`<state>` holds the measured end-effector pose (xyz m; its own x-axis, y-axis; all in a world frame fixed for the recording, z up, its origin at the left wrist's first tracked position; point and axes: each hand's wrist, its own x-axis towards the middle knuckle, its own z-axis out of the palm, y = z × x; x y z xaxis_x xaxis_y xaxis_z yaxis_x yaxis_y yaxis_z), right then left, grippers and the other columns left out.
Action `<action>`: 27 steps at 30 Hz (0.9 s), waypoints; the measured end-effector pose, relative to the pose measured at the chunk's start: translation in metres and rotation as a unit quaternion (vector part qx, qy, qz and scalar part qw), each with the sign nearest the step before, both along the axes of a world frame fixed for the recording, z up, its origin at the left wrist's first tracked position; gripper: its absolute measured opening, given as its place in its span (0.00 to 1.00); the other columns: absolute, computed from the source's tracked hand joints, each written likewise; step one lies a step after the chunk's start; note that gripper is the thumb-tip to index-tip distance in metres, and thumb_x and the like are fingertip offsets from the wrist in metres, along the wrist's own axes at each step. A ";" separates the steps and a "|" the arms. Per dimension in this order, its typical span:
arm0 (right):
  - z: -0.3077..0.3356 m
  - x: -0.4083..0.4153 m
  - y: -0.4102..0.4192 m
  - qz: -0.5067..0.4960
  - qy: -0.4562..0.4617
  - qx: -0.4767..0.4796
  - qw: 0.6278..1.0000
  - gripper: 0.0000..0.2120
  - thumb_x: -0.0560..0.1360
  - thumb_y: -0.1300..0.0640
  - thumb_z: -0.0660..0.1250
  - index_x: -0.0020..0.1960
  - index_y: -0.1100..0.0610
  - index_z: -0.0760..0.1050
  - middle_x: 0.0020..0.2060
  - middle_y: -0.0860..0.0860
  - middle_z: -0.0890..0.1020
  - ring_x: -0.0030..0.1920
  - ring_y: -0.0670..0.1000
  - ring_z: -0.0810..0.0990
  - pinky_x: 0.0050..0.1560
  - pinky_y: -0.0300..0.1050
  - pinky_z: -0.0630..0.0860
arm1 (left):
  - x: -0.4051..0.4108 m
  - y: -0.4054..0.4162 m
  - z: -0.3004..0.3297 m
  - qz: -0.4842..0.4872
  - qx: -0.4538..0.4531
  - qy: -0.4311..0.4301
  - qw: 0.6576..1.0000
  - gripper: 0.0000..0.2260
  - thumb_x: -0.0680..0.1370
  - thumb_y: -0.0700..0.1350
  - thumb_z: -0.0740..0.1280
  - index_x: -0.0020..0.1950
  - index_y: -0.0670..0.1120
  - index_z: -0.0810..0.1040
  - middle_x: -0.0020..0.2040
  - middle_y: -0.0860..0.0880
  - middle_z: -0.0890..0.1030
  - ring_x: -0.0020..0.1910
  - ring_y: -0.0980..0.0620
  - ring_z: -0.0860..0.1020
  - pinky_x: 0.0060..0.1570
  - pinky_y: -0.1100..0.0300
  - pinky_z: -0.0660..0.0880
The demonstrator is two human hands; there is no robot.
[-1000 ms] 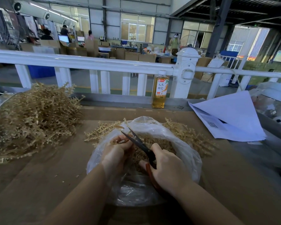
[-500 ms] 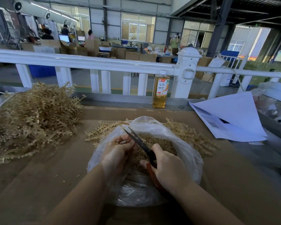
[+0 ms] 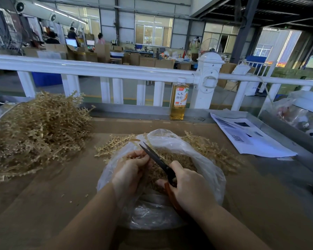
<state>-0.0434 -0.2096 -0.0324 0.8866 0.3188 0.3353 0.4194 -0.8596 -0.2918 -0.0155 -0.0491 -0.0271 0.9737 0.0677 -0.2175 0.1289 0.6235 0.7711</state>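
Observation:
My right hand [image 3: 189, 188] grips black scissors [image 3: 156, 159] with orange handles; the blades are slightly apart and point up-left. My left hand [image 3: 130, 170] pinches a tan plastic sprig [image 3: 132, 156] at the blades' tips. Both hands hover over a clear plastic bag [image 3: 202, 159] that holds small tan cut pieces [image 3: 177, 159]. More tan sprigs [image 3: 114, 145] lie behind the bag on both sides.
A big heap of tan sprigs [image 3: 36, 132] fills the left of the cardboard-covered table [image 3: 43, 204]. A bottle of amber drink [image 3: 179, 100] stands at the back by a white railing [image 3: 98, 69]. Printed papers [image 3: 249, 139] lie at the right.
The scissor blades have closed a little and my left hand has shifted the sprig slightly. Otherwise the scene is the same.

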 end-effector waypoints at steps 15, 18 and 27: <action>0.002 -0.002 -0.001 0.010 -0.008 0.002 1.000 0.15 0.76 0.36 0.58 0.53 0.45 0.61 0.41 0.45 0.74 0.42 0.46 0.73 0.40 0.38 0.65 | 0.000 0.003 0.002 -0.038 0.004 0.029 0.999 0.04 0.76 0.31 0.63 0.46 0.39 0.75 0.36 0.45 0.80 0.31 0.54 0.81 0.35 0.65 0.79; 0.000 -0.001 -0.001 0.012 -0.010 0.002 1.000 0.16 0.77 0.37 0.58 0.55 0.46 0.61 0.40 0.45 0.73 0.41 0.46 0.72 0.40 0.39 0.65 | -0.001 0.002 0.002 -0.044 0.034 0.021 0.998 0.04 0.76 0.31 0.63 0.46 0.39 0.75 0.33 0.45 0.80 0.31 0.53 0.80 0.35 0.63 0.79; -0.001 0.002 -0.003 0.017 -0.004 -0.008 1.000 0.17 0.76 0.35 0.57 0.56 0.46 0.62 0.40 0.45 0.71 0.41 0.46 0.71 0.41 0.39 0.65 | 0.001 0.001 -0.001 -0.026 0.069 0.027 0.997 0.04 0.76 0.32 0.64 0.46 0.40 0.76 0.36 0.44 0.81 0.39 0.48 0.80 0.43 0.57 0.77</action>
